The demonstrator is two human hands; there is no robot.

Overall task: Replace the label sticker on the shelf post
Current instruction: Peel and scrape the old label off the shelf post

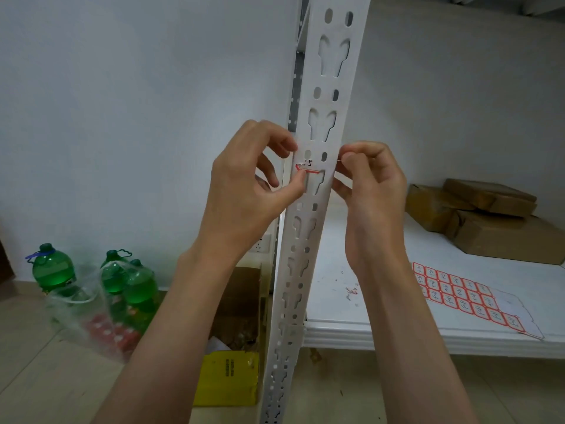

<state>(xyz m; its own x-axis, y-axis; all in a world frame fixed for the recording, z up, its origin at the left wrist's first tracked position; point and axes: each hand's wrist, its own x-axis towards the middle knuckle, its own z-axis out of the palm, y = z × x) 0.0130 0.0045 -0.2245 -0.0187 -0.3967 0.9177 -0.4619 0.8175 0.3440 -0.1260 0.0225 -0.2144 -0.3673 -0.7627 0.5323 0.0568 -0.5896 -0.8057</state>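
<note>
Shelf post (pixel 318 209): white, slotted, upright between your two hands.
Label sticker (pixel 307 167): a torn red-edged remnant clings to the post's face at hand height.
Left hand (pixel 244 185): your grip is curled, thumb tip pressed against the remnant's lower edge.
Right hand (pixel 371 179): your grip is narrow, pinching a thin sliver at the post's right edge.
Sticker sheet (pixel 464 296): red-bordered labels lie flat on the white shelf (pixel 397 328), near cardboard boxes (pixel 489 215).

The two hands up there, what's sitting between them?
In the head view, the white shelf post stands between the left hand and the right hand, with a torn red-edged label sticker on it.
</note>
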